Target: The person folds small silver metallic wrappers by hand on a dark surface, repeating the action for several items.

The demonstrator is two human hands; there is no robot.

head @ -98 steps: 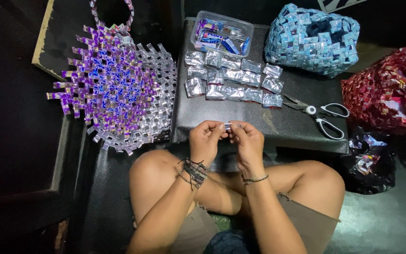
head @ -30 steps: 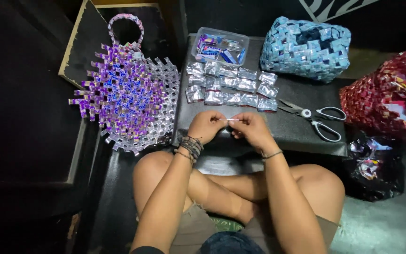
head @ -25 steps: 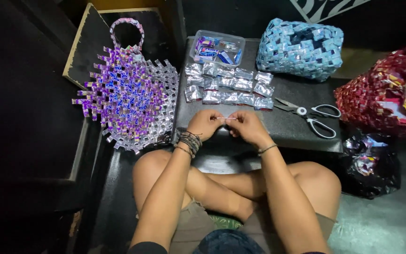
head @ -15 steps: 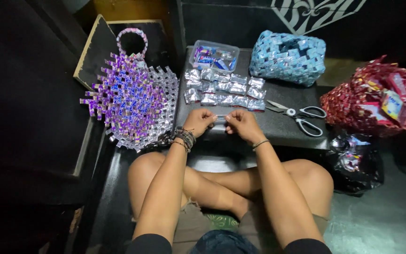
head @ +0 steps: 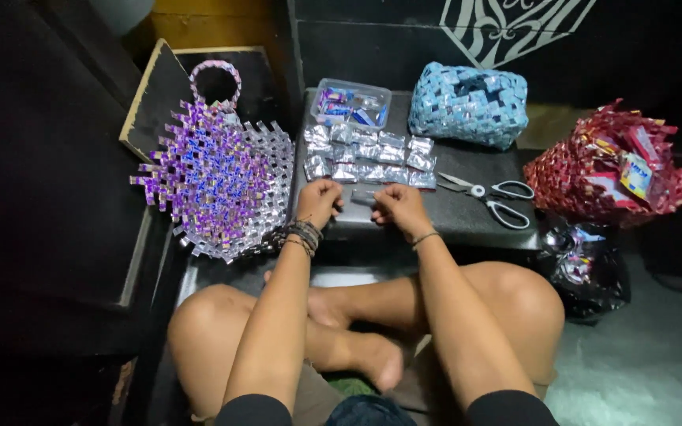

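My left hand [head: 320,201] and my right hand [head: 399,207] rest on the dark low table [head: 467,217], fingers curled, pinching a small silvery folded wrapper strip [head: 361,195] between them. Just beyond the hands lie rows of several folded silvery wrapper pieces [head: 369,156]. A clear plastic box [head: 350,104] with blue and purple wrapper bits stands behind those rows. I sit cross-legged, with bracelets on both wrists.
A purple woven wrapper bag panel with a loop handle [head: 215,181] lies left of the table. A blue woven bag [head: 469,104] sits at the back. Scissors [head: 492,197] lie right of my hands. A red woven piece [head: 609,170] and a dark foil bag [head: 586,264] are at the right.
My hands have moved forward and lowered onto the table with the strip. The view has tilted up, showing more of the wall behind.
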